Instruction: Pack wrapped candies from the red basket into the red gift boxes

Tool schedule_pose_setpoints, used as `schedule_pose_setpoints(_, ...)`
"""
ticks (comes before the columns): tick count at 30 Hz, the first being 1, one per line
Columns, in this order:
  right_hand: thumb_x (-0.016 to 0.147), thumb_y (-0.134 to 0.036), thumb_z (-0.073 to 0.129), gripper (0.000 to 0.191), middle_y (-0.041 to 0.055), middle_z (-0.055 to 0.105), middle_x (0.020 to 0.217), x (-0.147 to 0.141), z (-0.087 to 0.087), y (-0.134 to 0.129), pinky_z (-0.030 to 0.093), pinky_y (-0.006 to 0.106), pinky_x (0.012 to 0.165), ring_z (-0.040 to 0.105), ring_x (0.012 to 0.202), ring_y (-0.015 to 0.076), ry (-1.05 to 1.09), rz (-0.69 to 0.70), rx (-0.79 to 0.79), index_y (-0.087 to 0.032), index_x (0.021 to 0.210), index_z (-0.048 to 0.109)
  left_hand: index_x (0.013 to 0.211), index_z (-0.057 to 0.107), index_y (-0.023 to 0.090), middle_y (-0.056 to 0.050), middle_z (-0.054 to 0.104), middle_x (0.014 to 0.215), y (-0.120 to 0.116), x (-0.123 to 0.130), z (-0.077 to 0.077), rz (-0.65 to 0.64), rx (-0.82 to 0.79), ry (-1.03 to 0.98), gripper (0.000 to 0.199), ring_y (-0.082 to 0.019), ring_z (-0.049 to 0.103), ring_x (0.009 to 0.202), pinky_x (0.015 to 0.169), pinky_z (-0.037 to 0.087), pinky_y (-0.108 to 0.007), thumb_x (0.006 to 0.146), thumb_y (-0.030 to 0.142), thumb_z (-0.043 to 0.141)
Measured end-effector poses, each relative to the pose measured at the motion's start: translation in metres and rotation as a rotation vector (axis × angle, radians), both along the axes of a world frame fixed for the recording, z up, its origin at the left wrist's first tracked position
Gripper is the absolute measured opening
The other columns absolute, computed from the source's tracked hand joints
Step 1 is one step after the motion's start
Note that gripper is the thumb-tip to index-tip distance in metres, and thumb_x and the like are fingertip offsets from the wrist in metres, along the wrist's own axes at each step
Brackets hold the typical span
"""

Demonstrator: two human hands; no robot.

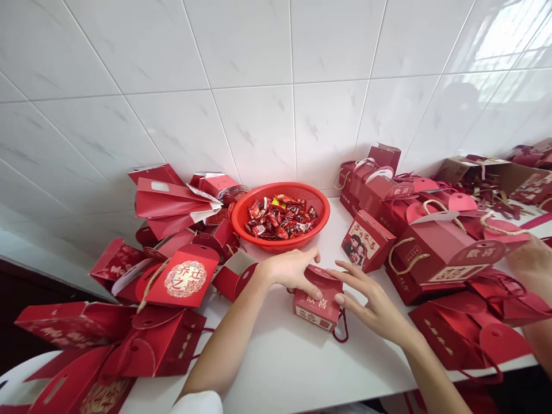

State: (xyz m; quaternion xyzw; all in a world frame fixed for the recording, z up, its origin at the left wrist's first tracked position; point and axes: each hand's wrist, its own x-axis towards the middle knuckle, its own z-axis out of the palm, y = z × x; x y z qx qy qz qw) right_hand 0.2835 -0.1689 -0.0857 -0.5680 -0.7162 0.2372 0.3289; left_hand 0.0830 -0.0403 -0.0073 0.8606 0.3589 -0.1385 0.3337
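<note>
A small red gift box (pixel 317 305) with gold characters and a dark red cord stands on the white table (pixel 276 356), in front of a basket. My left hand (pixel 293 271) rests on its left and top side, thumb across the front face, fingers apart. On the box's right side, my right hand (pixel 371 299) touches the edge with spread fingertips. Neither hand is wrapped round the box. The red plastic basket (pixel 324 221) holds many wrapped candies (pixel 282 218).
Red boxes (pixel 185 279) are heaped at the left. More boxes (pixel 448 247) are piled at the right, with an illustrated box (pixel 366 241) beside them. Another person's hand (pixel 528 259) is at the far right. A tiled wall (pixel 259 126) stands behind.
</note>
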Motion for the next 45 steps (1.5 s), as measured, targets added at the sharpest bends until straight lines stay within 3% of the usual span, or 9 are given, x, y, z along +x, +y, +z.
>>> schedule_pose_setpoints(8,0.095,-0.052,0.054,0.044,0.0108,0.049,0.149,-0.008,-0.019,-0.012,0.044,0.048,0.109,0.05,0.135,0.029,-0.004,-0.03,0.056,-0.033,0.134,0.064,0.088,0.05,0.022,0.0,0.063,0.081,-0.001,0.001,0.0,-0.08,0.023,-0.031,0.041,-0.019,0.063,0.068,0.056,0.041,-0.024,0.071,0.051,0.073)
schedule_pose_setpoints(13,0.094,-0.053,0.053,0.044,0.0112,0.049,0.149,-0.01,-0.02,-0.011,0.044,0.047,0.11,0.05,0.135,0.0293,0.021,-0.037,0.035,-0.031,0.131,0.066,0.082,0.051,0.021,0.001,0.061,0.069,0.0,0.001,0.003,-0.064,-0.073,-0.073,0.02,-0.016,0.063,0.055,0.054,0.045,-0.024,0.089,0.04,0.053)
schedule_pose_setpoints(17,0.089,-0.057,0.059,0.052,0.0128,0.048,0.148,-0.014,-0.017,-0.013,0.045,0.045,0.107,0.049,0.135,0.0295,0.059,-0.144,0.089,-0.027,0.132,0.062,0.089,0.049,0.02,-0.002,0.065,0.08,0.001,0.003,-0.002,0.007,-0.049,-0.04,0.015,-0.017,0.065,0.057,0.052,0.047,-0.024,0.086,0.032,0.057)
schedule_pose_setpoints(19,0.085,-0.061,0.062,0.056,0.0145,0.059,0.132,-0.015,-0.018,-0.014,0.049,0.043,0.1,0.057,0.122,0.029,0.093,-0.272,0.081,-0.022,0.125,0.061,0.097,0.047,0.02,-0.007,0.066,0.095,0.002,0.003,-0.004,0.055,-0.075,-0.035,0.022,-0.018,0.068,0.06,0.05,0.048,-0.024,0.085,0.034,0.061)
schedule_pose_setpoints(22,0.084,-0.067,0.058,0.05,0.0097,0.067,0.093,-0.016,-0.019,-0.015,0.051,0.038,0.082,0.063,0.089,0.0243,0.155,-0.357,-0.071,-0.018,0.091,0.062,0.112,0.044,0.019,-0.013,0.063,0.114,0.003,0.003,-0.005,0.11,-0.153,-0.023,0.037,-0.019,0.07,0.062,0.048,0.051,-0.026,0.085,0.037,0.062)
schedule_pose_setpoints(27,0.082,-0.069,0.059,0.054,0.0033,0.058,0.07,-0.022,-0.016,-0.017,0.042,0.028,0.065,0.053,0.068,0.0159,0.507,-0.143,-0.328,-0.017,0.069,0.054,0.121,0.042,0.019,-0.014,0.065,0.111,0.004,0.002,-0.002,0.129,-0.206,0.016,0.044,-0.018,0.069,0.058,0.049,0.053,-0.027,0.086,0.037,0.061)
schedule_pose_setpoints(32,0.068,-0.058,0.079,0.049,0.0,0.057,0.066,-0.024,-0.003,-0.014,0.04,0.025,0.062,0.05,0.062,0.0124,0.882,-0.152,-0.399,-0.018,0.069,0.051,0.101,0.052,0.019,-0.004,0.067,0.079,0.005,0.001,0.001,0.048,-0.078,0.034,0.031,-0.018,0.064,0.059,0.052,0.045,-0.026,0.083,0.042,0.063)
schedule_pose_setpoints(39,0.074,-0.046,0.076,0.035,0.0015,0.057,0.066,-0.016,0.039,-0.005,0.045,0.028,0.066,0.051,0.065,0.0134,1.031,-0.125,-0.237,-0.018,0.073,0.055,0.091,0.06,0.021,-0.005,0.069,0.095,-0.003,0.004,0.005,0.115,0.266,-0.032,0.036,-0.026,0.064,0.094,0.07,0.043,-0.028,0.07,0.045,0.076)
schedule_pose_setpoints(45,0.077,-0.043,0.075,0.032,0.0037,0.064,0.078,-0.018,0.07,0.005,0.048,0.028,0.068,0.057,0.068,0.0138,0.908,-0.055,-0.171,-0.017,0.091,0.063,0.087,0.059,0.019,0.001,0.064,0.074,-0.01,-0.007,0.022,0.266,0.08,-0.473,0.03,-0.018,0.062,0.074,0.066,0.044,-0.028,0.073,0.04,0.076)
